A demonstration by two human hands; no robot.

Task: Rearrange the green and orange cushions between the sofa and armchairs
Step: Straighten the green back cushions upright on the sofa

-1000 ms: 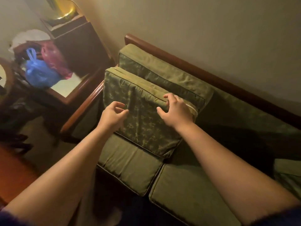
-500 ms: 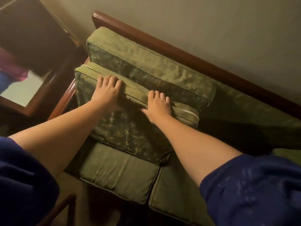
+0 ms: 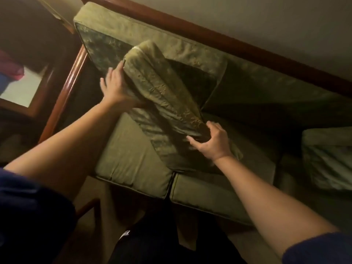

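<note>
Green cushion [image 3: 162, 96] now tilted up, both hands gripping.

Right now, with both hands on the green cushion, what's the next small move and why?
Probably lift it clear of the sofa seat. The left hand and right hand already grip opposite edges of the green cushion, tilted up with its lower corner on the seat.

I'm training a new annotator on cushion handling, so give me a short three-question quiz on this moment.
1. True or false: both hands grip the loose green cushion.
2. Which hand holds the cushion's near, lower end? A) left hand B) right hand
3. Fill in: behind the held cushion, a back cushion leans against the sofa's wooden ____.

Key: 1 true; 2 B; 3 rail.
</note>
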